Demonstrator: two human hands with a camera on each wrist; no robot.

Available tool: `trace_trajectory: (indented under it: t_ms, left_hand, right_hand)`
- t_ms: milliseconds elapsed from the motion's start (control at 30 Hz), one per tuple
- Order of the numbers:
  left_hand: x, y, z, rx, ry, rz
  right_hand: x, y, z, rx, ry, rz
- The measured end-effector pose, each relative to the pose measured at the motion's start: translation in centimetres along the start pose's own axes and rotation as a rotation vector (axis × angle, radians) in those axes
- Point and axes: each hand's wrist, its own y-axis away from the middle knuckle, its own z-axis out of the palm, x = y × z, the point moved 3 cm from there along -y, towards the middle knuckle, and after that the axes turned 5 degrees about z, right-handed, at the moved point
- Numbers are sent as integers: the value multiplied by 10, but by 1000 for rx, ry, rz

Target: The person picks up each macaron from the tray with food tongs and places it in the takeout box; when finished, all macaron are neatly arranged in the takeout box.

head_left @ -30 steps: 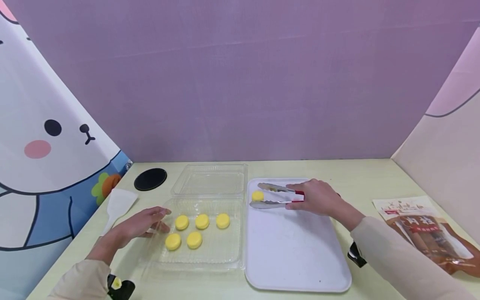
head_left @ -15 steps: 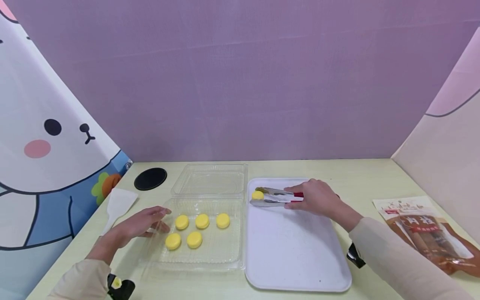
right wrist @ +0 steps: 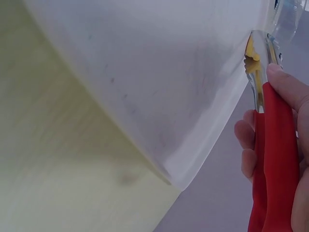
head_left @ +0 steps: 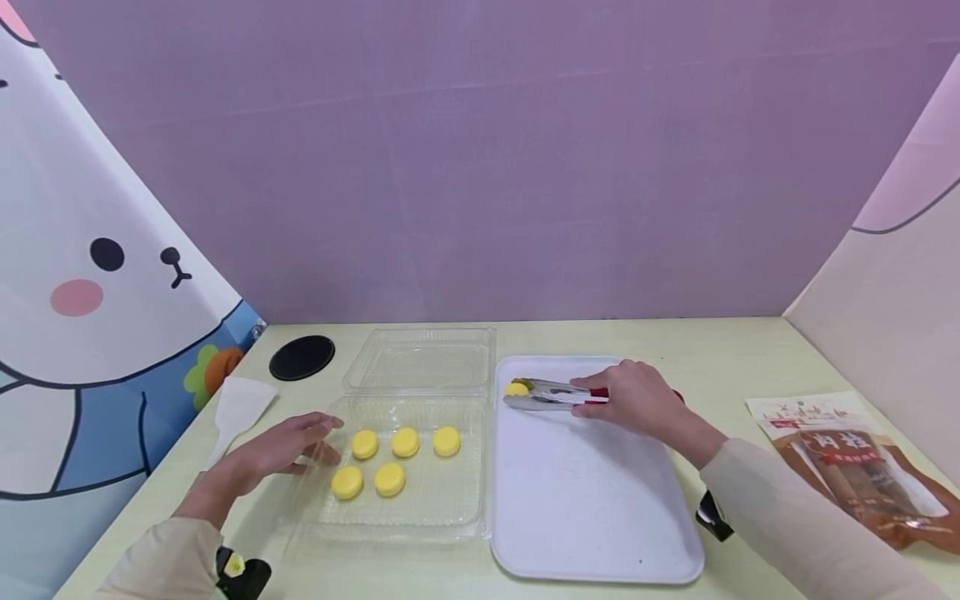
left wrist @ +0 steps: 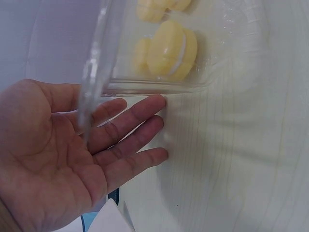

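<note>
My right hand (head_left: 636,398) grips red-handled metal tongs (head_left: 551,402); the red handles also fill much of the right wrist view. Their tips close around a yellow macaron (head_left: 516,388) at the far left corner of the white tray (head_left: 592,500). The left hand (head_left: 281,450) lies at the left edge of an open clear plastic clamshell box (head_left: 442,512). Its fingers (left wrist: 135,137) are loosely extended beside the box wall; whether they press on it I cannot tell. Several yellow macarons (head_left: 388,480) sit in the box, white filling showing in the left wrist view.
Behind the box base lies its clear lid (head_left: 420,358), folded back. A white spatula (head_left: 242,408) and a black disc (head_left: 302,358) are at the left. A brown food packet (head_left: 855,467) lies at the right. A purple backdrop (head_left: 480,167) rises behind the table.
The tongs' arms have drawn together around the macaron on the tray, hiding more of it. The left hand and the macarons in the box stay where they were.
</note>
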Motion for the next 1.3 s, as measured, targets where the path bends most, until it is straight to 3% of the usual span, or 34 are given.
trace_trajectory:
  t_ms: [367, 933, 1167, 1300]
  left_hand:
    - [-1, -1, 0, 2, 4, -2]
    - [-2, -1, 0, 0, 7, 0]
    - [-2, -2, 0, 0, 7, -1]
    - [-1, -1, 0, -1, 6, -2]
  right_hand:
    - [4, 4, -2, 14, -27, -12]
    - [17, 22, -22, 96, -34, -22]
    - [20, 26, -44, 144, -36, -19]
    - [13, 24, -65, 202, -25, -74]
